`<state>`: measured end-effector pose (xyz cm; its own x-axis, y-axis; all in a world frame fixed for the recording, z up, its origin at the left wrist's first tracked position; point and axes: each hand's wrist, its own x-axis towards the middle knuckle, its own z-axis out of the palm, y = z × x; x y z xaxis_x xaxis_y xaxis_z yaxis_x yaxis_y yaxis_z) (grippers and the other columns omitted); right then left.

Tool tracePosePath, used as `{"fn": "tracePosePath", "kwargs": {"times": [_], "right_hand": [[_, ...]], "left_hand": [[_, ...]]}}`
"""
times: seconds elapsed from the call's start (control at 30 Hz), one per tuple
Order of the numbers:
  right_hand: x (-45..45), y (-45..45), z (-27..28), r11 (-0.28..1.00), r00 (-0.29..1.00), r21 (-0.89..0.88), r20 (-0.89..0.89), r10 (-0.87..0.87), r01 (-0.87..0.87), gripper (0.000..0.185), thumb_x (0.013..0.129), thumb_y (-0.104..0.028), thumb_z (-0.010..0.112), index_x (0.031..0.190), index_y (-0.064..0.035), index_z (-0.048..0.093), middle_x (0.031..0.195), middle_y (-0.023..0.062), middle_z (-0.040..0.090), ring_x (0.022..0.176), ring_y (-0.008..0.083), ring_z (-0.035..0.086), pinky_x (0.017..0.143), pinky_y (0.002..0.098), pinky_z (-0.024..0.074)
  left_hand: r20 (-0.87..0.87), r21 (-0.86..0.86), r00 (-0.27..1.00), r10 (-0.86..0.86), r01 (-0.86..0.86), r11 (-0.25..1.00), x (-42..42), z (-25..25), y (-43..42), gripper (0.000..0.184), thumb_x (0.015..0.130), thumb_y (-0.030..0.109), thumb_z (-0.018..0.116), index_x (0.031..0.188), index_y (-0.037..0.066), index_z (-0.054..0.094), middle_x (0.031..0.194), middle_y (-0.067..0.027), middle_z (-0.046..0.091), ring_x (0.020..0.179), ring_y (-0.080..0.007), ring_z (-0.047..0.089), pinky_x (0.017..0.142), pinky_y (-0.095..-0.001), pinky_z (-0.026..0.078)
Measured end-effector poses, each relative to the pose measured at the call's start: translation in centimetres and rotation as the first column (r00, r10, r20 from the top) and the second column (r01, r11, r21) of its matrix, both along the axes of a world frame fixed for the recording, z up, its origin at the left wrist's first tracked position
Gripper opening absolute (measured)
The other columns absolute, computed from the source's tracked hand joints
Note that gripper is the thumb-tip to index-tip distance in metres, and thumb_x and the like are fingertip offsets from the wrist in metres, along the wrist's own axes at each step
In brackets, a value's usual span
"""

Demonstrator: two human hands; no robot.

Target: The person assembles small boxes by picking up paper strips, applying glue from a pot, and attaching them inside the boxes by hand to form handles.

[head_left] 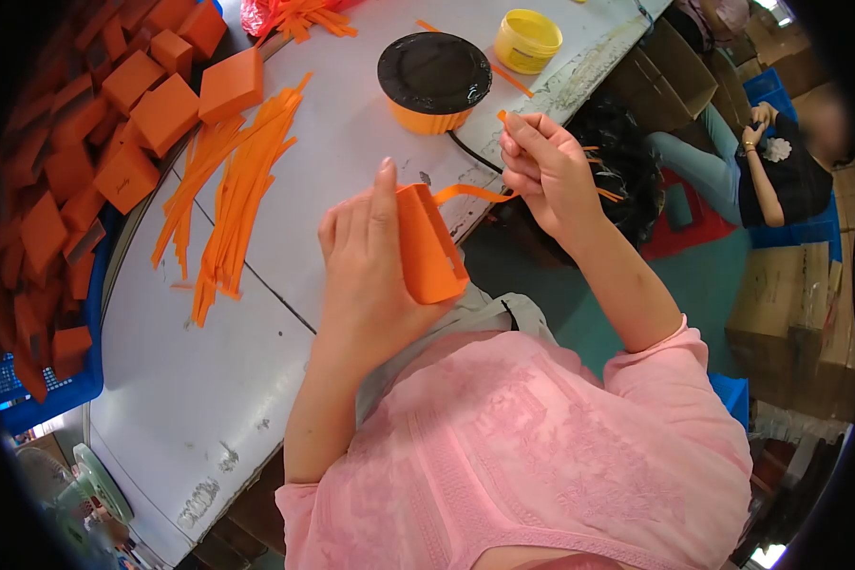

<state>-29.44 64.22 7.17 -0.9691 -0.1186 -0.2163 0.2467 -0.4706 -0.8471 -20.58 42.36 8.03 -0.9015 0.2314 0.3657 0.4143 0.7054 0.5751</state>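
Note:
My left hand (363, 256) is wrapped round a small orange box (431, 249), which is tilted above the table's near edge. An orange paper strip (470, 191) runs from the upper edge of the box toward my right hand (551, 169). The fingers of that hand are pinched on the strip, and a short orange end sticks out at the fingertips. Whether the strip is fixed to the box, I cannot tell. Just beyond my hands stands an orange pot (427, 118) with a wet-looking black top.
Loose orange strips (242, 195) lie on the white table (180, 380). Many orange boxes (166, 114) are heaped in a blue crate (95, 351) at left. A yellow tub (528, 42) stands near the table edge. Another person (779, 161) sits at right, beside cardboard boxes (779, 294).

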Motion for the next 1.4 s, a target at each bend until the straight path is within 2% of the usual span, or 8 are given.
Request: {"fn": "tracePosePath", "kwargs": {"times": [0.2, 0.27, 0.8, 0.9, 1.0, 1.07, 1.17, 1.4], "right_hand": [[-2.1, -0.3, -0.5, 0.998, 0.998, -0.016, -0.025, 0.059, -0.06, 0.021, 0.096, -0.019, 0.07, 0.088, -0.0069, 0.054, 0.075, -0.002, 0.053, 0.054, 0.0022, 0.033, 0.047, 0.0198, 0.0289], [-2.5, -0.7, -0.5, 0.999, 0.998, 0.011, -0.022, 0.054, -0.054, 0.022, 0.096, -0.02, 0.07, 0.088, -0.0072, 0.054, 0.074, -0.0027, 0.052, 0.054, 0.0023, 0.033, 0.047, 0.0203, 0.0287], [-3.2, -1.1, -1.1, 0.992, 0.994, 0.068, 0.055, 0.099, -0.103, 0.023, 0.096, -0.02, 0.067, 0.081, -0.0097, 0.052, 0.07, -0.0037, 0.048, 0.054, 0.0034, 0.035, 0.045, 0.0206, 0.0285], [-2.2, -0.7, -0.9, 0.992, 0.994, 0.087, 0.07, 0.083, -0.089, 0.022, 0.097, -0.017, 0.065, 0.081, -0.0083, 0.053, 0.071, -0.0016, 0.05, 0.058, 0.0062, 0.041, 0.051, 0.0229, 0.0365], [0.5, -1.0, 0.6, 0.936, 0.949, 0.239, -0.117, 0.293, -0.259, 0.015, 0.099, -0.012, 0.061, 0.086, -0.005, 0.057, 0.083, 0.0019, 0.057, 0.077, 0.0112, 0.056, 0.071, 0.0271, 0.0487], [2.4, -1.8, 2.8, 0.859, 0.861, 0.263, -0.149, 0.485, -0.439, 0.013, 0.096, -0.007, 0.064, 0.085, -0.0023, 0.06, 0.092, 0.004, 0.059, 0.088, 0.0128, 0.058, 0.08, 0.0287, 0.0485], [3.3, -1.6, 3.0, 0.702, 0.705, 0.507, -0.232, 0.67, -0.501, 0.019, 0.093, -0.015, 0.072, 0.083, -0.0032, 0.062, 0.085, -0.0023, 0.052, 0.074, 0.0055, 0.048, 0.064, 0.0225, 0.0406], [4.2, -2.3, 3.1, 0.598, 0.656, 0.687, -0.231, 0.718, -0.413, 0.02, 0.089, -0.014, 0.073, 0.079, -0.0013, 0.06, 0.084, 0.0014, 0.051, 0.073, 0.0081, 0.048, 0.06, 0.0246, 0.0398]], "left_hand": [[0.041, -0.013, 0.998, -0.037, 0.038, 0.999, -0.8, -0.4, 0.9, 0.114, 0.062, 0.024, 0.087, 0.153, -0.003, 0.024, 0.127, -0.0172, 0.053, 0.119, -0.0334, 0.05, 0.108, -0.0463, 0.029], [0.048, 0.006, 0.999, -0.01, 0.01, 1.0, -0.9, -0.7, 0.8, 0.133, 0.05, 0.028, 0.096, 0.156, 0.004, 0.02, 0.126, -0.015, 0.053, 0.119, -0.0343, 0.05, 0.11, -0.0471, 0.029], [0.07, 0.005, 0.998, -0.004, 0.004, 1.0, -1.2, -1.3, -0.1, 0.134, 0.049, 0.028, 0.095, 0.157, 0.006, 0.018, 0.128, -0.0142, 0.053, 0.119, -0.0341, 0.05, 0.11, -0.048, 0.028], [0.049, -0.01, 0.999, 0.017, -0.017, 1.0, -1.0, -1.1, -0.7, 0.134, 0.05, 0.026, 0.095, 0.157, 0.005, 0.018, 0.128, -0.0143, 0.053, 0.117, -0.0349, 0.049, 0.109, -0.0479, 0.029], [0.048, 0.02, 0.997, 0.052, -0.053, 0.998, -0.3, -0.7, -1.4, 0.133, 0.05, 0.024, 0.095, 0.157, 0.004, 0.018, 0.128, -0.0146, 0.053, 0.113, -0.0357, 0.05, 0.106, -0.0472, 0.032], [-0.069, 0.042, 0.997, 0.025, -0.022, 0.999, -0.5, -0.2, -1.7, 0.112, 0.063, 0.024, 0.088, 0.151, -0.005, 0.024, 0.124, -0.0164, 0.055, 0.113, -0.0327, 0.053, 0.105, -0.0471, 0.031], [-0.184, 0.052, 0.983, -0.002, 0.012, 0.999, -0.5, -0.2, -1.9, 0.113, 0.064, 0.024, 0.088, 0.152, -0.005, 0.024, 0.123, -0.0148, 0.057, 0.111, -0.0313, 0.055, 0.104, -0.0471, 0.032], [-0.233, 0.048, 0.972, 0.025, -0.014, 0.999, 0.1, -0.2, -2.1, 0.114, 0.063, 0.027, 0.09, 0.152, -0.005, 0.024, 0.122, -0.0135, 0.057, 0.109, -0.0296, 0.056, 0.103, -0.0469, 0.033]]}}
